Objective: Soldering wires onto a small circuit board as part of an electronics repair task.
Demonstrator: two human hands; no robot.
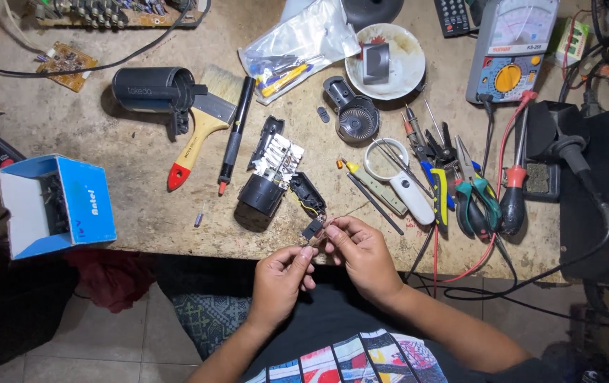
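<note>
Black sm. part (312, 228) btwn left hand (281, 278) & right hand (363, 252), long axis tilted up-right.

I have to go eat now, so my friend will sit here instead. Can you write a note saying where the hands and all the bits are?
Left hand: fingertips pinch a small black part at the table edge.
Right hand: pinches the same part from the other side.
The part hangs by thin wires from the opened black gadget on the table.
Done: the gadget's casing is apart, its insides showing.
Left: the part is still wired on, the casing still open.
Nearby: pliers, a red-handled screwdriver, a magnifying glass, a paintbrush.
</note>
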